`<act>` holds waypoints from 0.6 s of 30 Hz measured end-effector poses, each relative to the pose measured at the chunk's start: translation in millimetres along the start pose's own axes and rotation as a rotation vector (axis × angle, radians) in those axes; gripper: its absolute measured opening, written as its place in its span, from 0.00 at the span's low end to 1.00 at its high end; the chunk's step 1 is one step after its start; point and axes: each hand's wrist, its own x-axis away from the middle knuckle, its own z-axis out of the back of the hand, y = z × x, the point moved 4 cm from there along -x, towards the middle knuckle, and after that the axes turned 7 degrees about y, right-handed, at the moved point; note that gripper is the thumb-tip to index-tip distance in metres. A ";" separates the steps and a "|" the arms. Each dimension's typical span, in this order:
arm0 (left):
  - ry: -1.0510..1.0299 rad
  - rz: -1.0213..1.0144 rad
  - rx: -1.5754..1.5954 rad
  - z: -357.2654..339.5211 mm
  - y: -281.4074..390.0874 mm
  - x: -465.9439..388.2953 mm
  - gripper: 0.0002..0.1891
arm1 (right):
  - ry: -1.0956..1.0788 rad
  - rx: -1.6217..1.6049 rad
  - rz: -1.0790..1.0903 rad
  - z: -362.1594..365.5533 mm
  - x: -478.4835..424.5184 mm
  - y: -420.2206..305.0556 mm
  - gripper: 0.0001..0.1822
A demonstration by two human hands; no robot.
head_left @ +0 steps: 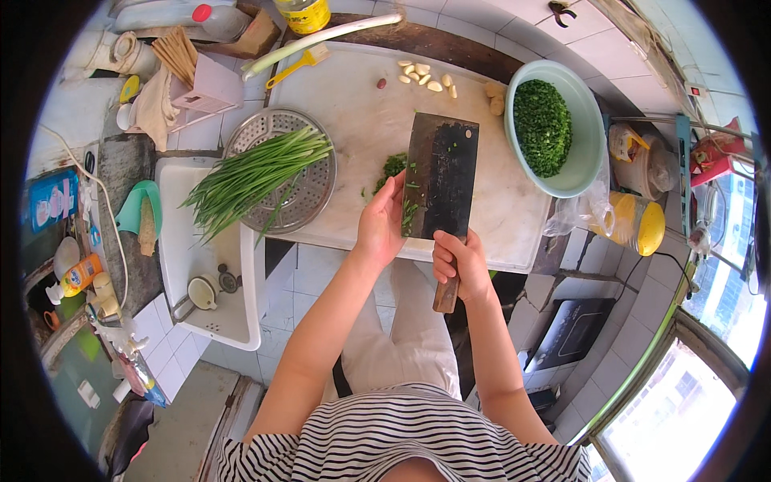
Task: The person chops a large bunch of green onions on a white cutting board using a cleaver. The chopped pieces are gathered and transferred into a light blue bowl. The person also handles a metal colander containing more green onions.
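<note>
My right hand (462,262) grips the wooden handle of a cleaver (446,175), its broad dark blade lying flat over a white cutting board (355,144). Bits of green cling to the blade, mostly along its left side. My left hand (382,220) is beside that side, palm turned toward the blade; its fingertips are partly hidden behind the steel, so a touch cannot be made out. Just beyond these fingers sits a small heap of chopped greens (394,165). To the left, a bunch of long green chives (259,181) rests on a perforated metal steamer tray (313,199).
A pale green basin (593,150) of chopped greens (542,126) stands at right. Peeled garlic cloves (423,78) and ginger (496,99) lie at the back. A leek (325,42) and yellow-handled brush (298,65) are back left. The white sink (250,319) adjoins at left.
</note>
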 end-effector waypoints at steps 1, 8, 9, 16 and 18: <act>0.005 0.001 -0.001 -2.8 -4.6 0.7 0.24 | 0.002 -0.002 -0.003 3.8 0.5 -2.7 0.09; -0.057 0.015 0.015 -53.4 -32.8 -19.3 0.22 | 0.013 0.013 0.107 32.8 3.2 -53.1 0.12; -0.079 0.008 0.022 -65.8 -36.2 -24.4 0.22 | 0.012 0.013 0.142 37.6 3.9 -63.7 0.12; -0.217 0.061 0.090 -156.9 -75.1 -64.8 0.19 | 0.042 -0.022 0.328 87.1 1.1 -142.2 0.12; -0.209 0.086 0.111 -175.6 -88.0 -80.4 0.19 | 0.081 -0.037 0.376 101.2 -1.9 -161.3 0.12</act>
